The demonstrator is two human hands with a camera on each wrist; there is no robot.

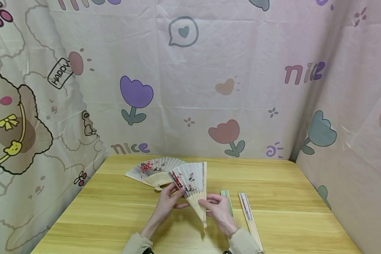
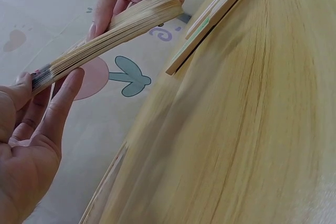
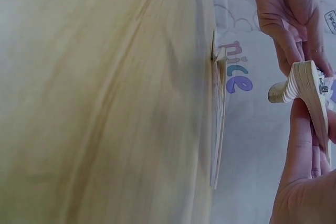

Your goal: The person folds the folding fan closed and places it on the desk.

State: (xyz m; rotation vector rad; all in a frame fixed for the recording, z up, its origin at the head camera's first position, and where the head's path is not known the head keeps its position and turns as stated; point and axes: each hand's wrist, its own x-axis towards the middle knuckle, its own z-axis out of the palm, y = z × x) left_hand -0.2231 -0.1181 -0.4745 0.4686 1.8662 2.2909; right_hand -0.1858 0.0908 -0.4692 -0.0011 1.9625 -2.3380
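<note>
While four fans can be counted in the head view, only one of them is held up in the hands: a partly opened fan [image 1: 183, 174], which is at the lower centre of the frame, with red blossoms and dark figures painted on its pale leaf. The left hand [image 1: 168, 200] pinches its left border, and the right hand [image 1: 221, 211] pinches the ribs near its right edge. To the left of it, one widely spread fan [image 1: 149, 167] lies on the table [image 1: 289, 201], and in this view the held one covers a part of it. At the lower right lie two folded fans, one green-edged fan [image 1: 225, 194] and one greyish fan [image 1: 250, 215]; the first is partly hidden by the right hand. The left wrist view shows the held fan from the side, its ribs forming a thin stack, which the head view does not show. Only in the right wrist view is a small metal pin [image 3: 324, 85] clear, at the foot of the ribs. Two pale sleeves [image 1: 138, 243] enter at the bottom of the head frame, and patterned cloth [image 1: 184, 74] fills its upper part.
</note>
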